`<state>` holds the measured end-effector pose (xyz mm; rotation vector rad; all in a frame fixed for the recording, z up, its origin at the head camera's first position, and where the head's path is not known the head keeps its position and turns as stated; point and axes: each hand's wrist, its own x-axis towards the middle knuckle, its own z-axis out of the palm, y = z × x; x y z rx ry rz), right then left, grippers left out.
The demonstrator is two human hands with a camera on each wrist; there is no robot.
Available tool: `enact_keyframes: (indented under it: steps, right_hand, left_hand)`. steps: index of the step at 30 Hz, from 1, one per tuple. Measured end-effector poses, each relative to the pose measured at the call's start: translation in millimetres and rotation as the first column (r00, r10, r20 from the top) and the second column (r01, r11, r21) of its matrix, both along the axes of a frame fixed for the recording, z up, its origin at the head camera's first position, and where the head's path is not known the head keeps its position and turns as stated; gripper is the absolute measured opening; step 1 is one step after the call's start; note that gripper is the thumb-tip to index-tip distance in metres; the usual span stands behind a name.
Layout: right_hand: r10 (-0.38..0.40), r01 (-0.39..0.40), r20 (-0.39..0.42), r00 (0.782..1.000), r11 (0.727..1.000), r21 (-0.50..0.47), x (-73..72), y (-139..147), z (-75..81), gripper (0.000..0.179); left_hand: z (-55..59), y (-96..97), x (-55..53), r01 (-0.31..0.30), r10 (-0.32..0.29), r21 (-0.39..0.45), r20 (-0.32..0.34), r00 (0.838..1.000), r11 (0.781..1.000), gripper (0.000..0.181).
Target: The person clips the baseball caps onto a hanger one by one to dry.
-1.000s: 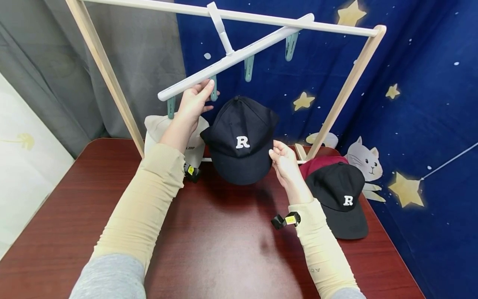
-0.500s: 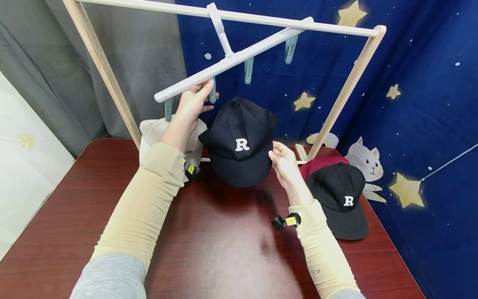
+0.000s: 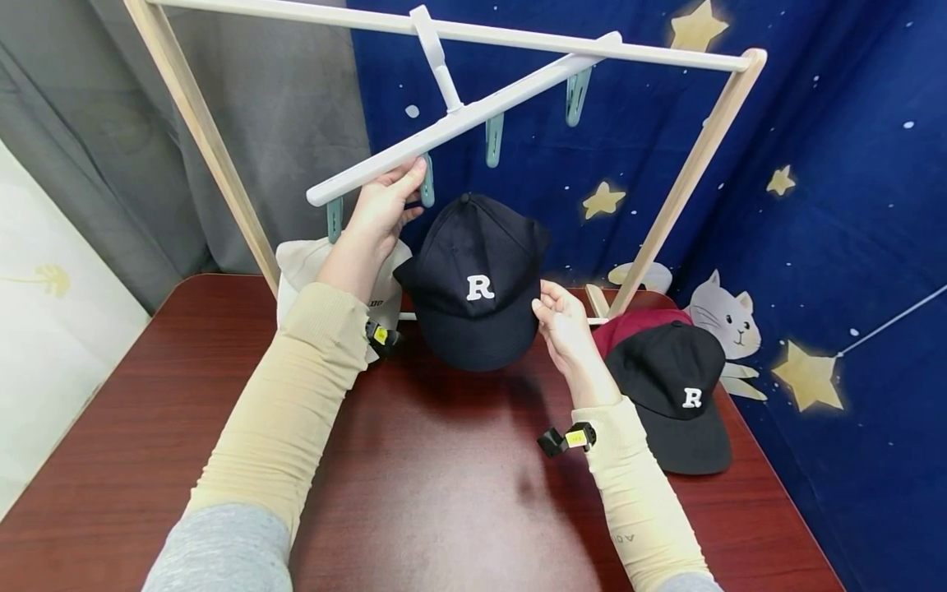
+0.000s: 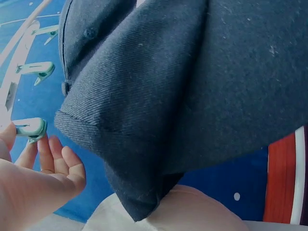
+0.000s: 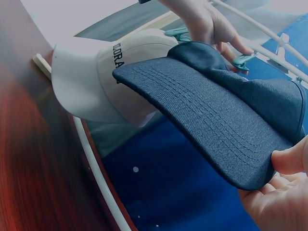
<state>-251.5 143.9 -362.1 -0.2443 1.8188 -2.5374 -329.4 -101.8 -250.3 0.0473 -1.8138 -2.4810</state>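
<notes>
My left hand (image 3: 383, 212) is raised to a white clip hanger (image 3: 518, 89) and pinches a green clip (image 4: 32, 127), the second from the hanger's low left end. A dark navy baseball cap (image 3: 451, 247) with a white R faces me just below that clip. My right hand (image 3: 568, 329) pinches the right edge of its brim (image 5: 202, 115) between thumb and fingers. The cap's crown is apart from the clip in the left wrist view. Behind my left forearm, a white baseball cap (image 5: 86, 79) with dark lettering hangs under the left-end clip (image 3: 334, 218), partly hidden.
The hanger tilts down to the left on a wooden rack (image 3: 676, 185) standing on the reddish-brown table (image 3: 459, 493). Two more green clips (image 3: 494, 141) hang on its right half. At the right lie a black R cap (image 3: 669, 370) and a dark red cap (image 3: 629, 326) behind it.
The hanger's left end and the white cap have shifted slightly down and left. The navy cap has sunk a little. Both hands keep their grips.
</notes>
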Motion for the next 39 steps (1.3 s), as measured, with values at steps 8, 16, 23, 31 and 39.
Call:
enact_keyframes:
  steps: [8, 16, 23, 31, 39]
  right_hand:
    - [-0.005, 0.005, -0.042, 0.999, 1.000, -0.014, -1.9, 0, -2.7, 0.026]
    - [-0.017, 0.016, -0.064, 0.998, 1.000, -0.016, -1.2, -1, -1.9, 0.028]
    - [-0.033, 0.032, -0.068, 0.997, 0.999, -0.016, 1.2, -2, 1.0, 0.028]
    - [-0.039, 0.038, -0.090, 0.995, 0.999, -0.015, 0.9, -3, 1.0, 0.027]
    - [-0.064, 0.065, -0.105, 0.992, 0.998, 0.003, -2.0, -6, 1.2, 0.026]
  left_hand:
    - [3.1, 0.5, -0.5, -0.022, 0.021, 0.033, 0.012, 1.000, 0.999, 0.037]
    - [6.1, -1.4, 2.3, -0.048, 0.048, 0.044, 0.010, 0.999, 0.998, 0.037]
    - [9.2, -2.7, 4.5, -0.067, 0.066, 0.019, 0.010, 0.998, 0.998, 0.032]
    - [9.9, -1.7, 3.8, -0.132, 0.131, -0.078, -0.026, 0.991, 0.988, 0.031]
    - [11.3, -1.3, 1.4, -0.129, 0.127, -0.090, -0.029, 0.992, 0.988, 0.031]
